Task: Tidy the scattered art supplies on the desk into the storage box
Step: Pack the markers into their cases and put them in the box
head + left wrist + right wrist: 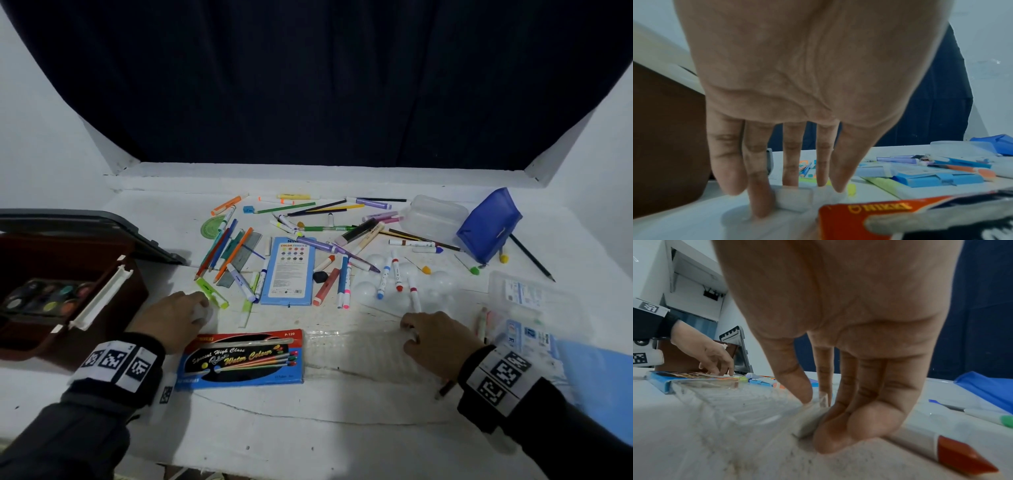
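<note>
The brown storage box stands open at the left with a paint palette inside. My left hand reaches down beside it. Its straight fingertips touch a small white translucent piece on the desk. My right hand is at the front right. Its curled fingers close on the white barrel of a red-capped marker, and the thumb tip rests on a clear plastic tray. Pens, markers and pencils lie scattered across the desk.
A water colour box lies between my hands, with a blue colour pencil pack behind it. A blue pouch and a clear container sit at the back right. Clear packets and a blue folder are at the right.
</note>
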The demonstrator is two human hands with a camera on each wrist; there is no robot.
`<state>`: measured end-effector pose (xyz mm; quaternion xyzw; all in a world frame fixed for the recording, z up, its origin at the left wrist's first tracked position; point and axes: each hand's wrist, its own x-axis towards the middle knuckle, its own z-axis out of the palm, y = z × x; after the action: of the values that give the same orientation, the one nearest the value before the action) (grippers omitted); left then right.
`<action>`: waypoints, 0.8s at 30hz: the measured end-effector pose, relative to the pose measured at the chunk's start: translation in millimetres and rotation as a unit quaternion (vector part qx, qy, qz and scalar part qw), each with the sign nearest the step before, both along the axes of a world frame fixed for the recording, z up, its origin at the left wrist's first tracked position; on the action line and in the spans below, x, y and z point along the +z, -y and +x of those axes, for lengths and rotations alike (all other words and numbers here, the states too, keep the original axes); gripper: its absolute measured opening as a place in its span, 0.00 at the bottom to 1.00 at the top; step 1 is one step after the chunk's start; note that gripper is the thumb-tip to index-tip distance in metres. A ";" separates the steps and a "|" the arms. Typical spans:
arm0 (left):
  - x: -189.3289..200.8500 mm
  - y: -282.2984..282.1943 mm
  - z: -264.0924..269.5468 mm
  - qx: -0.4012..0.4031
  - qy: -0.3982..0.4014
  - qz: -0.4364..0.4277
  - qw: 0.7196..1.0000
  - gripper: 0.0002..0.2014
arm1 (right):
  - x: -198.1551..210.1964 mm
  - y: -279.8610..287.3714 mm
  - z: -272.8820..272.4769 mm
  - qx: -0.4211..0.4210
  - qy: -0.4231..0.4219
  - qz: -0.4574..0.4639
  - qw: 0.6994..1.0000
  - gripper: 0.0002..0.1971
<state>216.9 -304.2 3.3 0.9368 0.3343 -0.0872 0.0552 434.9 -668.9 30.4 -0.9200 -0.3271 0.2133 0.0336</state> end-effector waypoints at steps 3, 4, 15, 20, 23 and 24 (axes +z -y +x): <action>0.0 -1.8 -2.9 0.010 0.034 -0.015 0.999 0.04 | -2.4 -1.4 1.9 -0.003 -0.004 0.006 1.000 0.16; 1.8 -0.5 -4.0 0.014 0.042 -0.019 0.999 0.03 | -3.0 -1.6 2.6 -0.003 -0.005 0.007 1.000 0.16; 42.7 61.1 7.1 -0.105 0.220 -0.051 0.968 0.13 | -3.0 -2.4 7.9 -0.010 0.061 0.052 0.997 0.14; 44.4 114.9 22.9 -0.219 0.233 -0.165 0.933 0.13 | 7.0 -2.0 7.7 0.003 0.122 0.064 0.990 0.09; 30.7 129.3 33.3 -0.255 0.191 -0.181 0.930 0.14 | 12.1 -3.4 4.7 0.013 0.162 0.107 0.981 0.07; 26.9 131.9 36.6 -0.263 0.178 -0.177 0.932 0.14 | 14.2 -4.7 2.9 0.017 0.173 0.124 0.977 0.08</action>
<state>253.5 -436.2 30.3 0.9663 0.0400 0.0115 0.2541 437.7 -664.2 44.6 -0.9259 -0.3676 0.0090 0.0863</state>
